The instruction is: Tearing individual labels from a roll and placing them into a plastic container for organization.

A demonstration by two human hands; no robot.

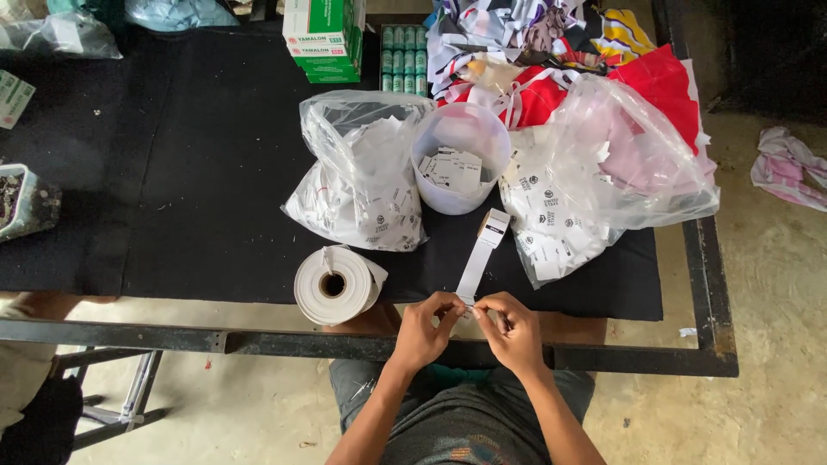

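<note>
Label strip: our left hand and right hand each grip its near end, just right of the roll.

A: Strip end is disappearing between the fingertips of both hands; the grip itself is too small to read.

B: Noted. Green boxes are getting cut by the top edge. Pot is running off the left edge. Tags inside the white tub are sitting too small to make out.
</note>
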